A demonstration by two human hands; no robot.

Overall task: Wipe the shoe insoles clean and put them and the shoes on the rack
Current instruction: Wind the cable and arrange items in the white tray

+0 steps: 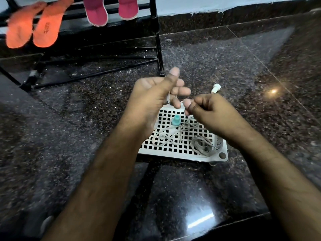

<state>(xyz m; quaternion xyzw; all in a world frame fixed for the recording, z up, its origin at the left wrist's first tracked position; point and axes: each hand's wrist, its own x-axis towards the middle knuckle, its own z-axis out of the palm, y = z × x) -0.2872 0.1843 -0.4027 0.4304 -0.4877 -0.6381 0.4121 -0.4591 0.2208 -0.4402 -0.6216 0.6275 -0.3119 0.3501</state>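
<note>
Two hands met at the centre of the frame, and the fingers [180,92] of the left hand [152,94] were curled with a pale shoelace [168,99] wound round them, thumb raised, while the right hand [210,112] pinched the same lace between thumb and forefinger. The lace trailed down in loose loops onto one white perforated tray [187,150] lying on the floor just below the hands; a second lace [202,146] lay coiled in the tray's lower right part, and one small teal cap [176,120] stood on the grid near its upper edge. One small white plug [215,88] lay on the dark speckled floor [78,108], just beyond the right hand and outside the tray. At the upper left of the frame stood a black metal rack [157,32], and four insoles hung over its bars: two orange insoles [32,26] side by side at the far left, fuzzy-surfaced, one with a dark printed mark, and two pink insoles [111,10] with pale edging to their right, a gap between them.
</note>
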